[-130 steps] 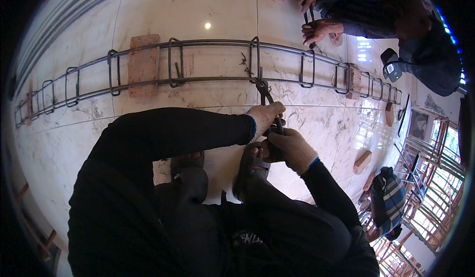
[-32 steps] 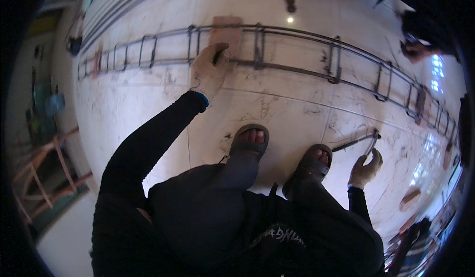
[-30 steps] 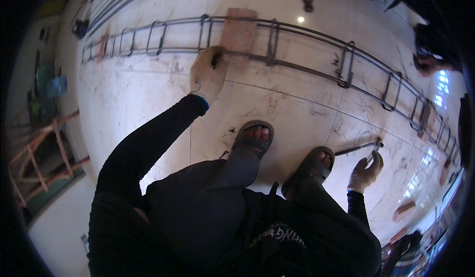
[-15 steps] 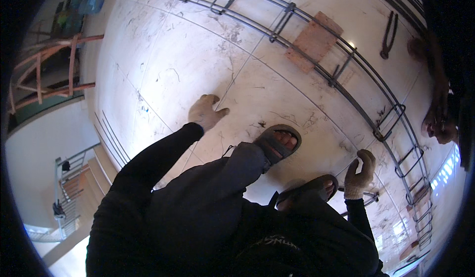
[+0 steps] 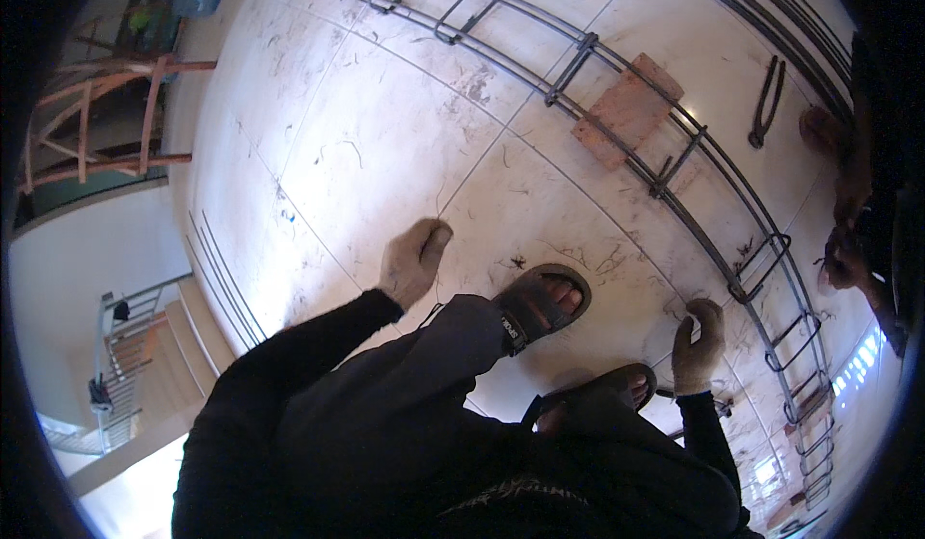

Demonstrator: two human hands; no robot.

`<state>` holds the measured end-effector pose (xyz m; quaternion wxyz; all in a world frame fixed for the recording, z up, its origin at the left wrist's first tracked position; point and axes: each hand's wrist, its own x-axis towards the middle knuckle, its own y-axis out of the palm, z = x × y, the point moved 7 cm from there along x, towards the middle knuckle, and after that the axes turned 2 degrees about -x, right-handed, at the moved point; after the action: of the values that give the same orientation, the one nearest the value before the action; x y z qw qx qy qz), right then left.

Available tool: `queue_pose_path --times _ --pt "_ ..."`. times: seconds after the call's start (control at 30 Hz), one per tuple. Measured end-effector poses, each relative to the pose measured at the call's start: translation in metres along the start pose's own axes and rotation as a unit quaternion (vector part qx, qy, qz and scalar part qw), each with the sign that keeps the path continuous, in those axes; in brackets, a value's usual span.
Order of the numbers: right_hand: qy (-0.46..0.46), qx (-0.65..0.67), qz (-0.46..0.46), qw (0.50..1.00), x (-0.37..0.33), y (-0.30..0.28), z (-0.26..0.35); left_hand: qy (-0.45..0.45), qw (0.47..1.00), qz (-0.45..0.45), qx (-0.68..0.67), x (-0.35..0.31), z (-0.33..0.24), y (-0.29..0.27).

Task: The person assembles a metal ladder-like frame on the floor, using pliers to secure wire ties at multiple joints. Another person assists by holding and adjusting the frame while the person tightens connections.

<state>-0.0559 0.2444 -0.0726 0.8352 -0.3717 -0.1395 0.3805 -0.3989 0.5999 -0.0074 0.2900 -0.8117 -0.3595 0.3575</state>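
My left hand (image 5: 412, 263), in a pale knit glove, hovers over the tiled floor just beyond my left sandal. Its thumb lies against the bent fingers, and whatever may be between them is too small to make out. On the other side, my right hand (image 5: 700, 348), gloved too, is curled beside my right sandal, thumb tip close to the fingertips around a small gap. Anything in that pinch cannot be made out. Nearest to it is a long rebar cage (image 5: 668, 193) of thin bars and square stirrups. A reddish flat brick (image 5: 628, 112) props the cage up.
Pincers (image 5: 768, 103) lie beyond the cage, near straight steel bars (image 5: 771, 21). At the right edge are another person's hands (image 5: 846, 258). A dark tool (image 5: 721, 406) partly shows behind my right wrist. Thin rods (image 5: 224, 274) lie left; a stair railing (image 5: 104, 366) stands behind them.
My left hand has closed from spread thumb and fingers and turned slightly. My right thumb and fingers have come closer together. The view has shifted a little; the other person's hands have moved.
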Motion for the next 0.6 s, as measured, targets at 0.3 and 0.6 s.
queue_pose_path --times 0.3,0.6 --pt "-0.12 -0.059 -0.114 0.984 0.071 -0.051 0.104 0.353 0.864 0.355 0.056 -0.047 -0.062 0.046" --pt "-0.383 0.018 -0.002 0.923 0.088 -0.072 0.197 0.412 0.729 0.533 0.122 -0.081 -0.208 0.042"
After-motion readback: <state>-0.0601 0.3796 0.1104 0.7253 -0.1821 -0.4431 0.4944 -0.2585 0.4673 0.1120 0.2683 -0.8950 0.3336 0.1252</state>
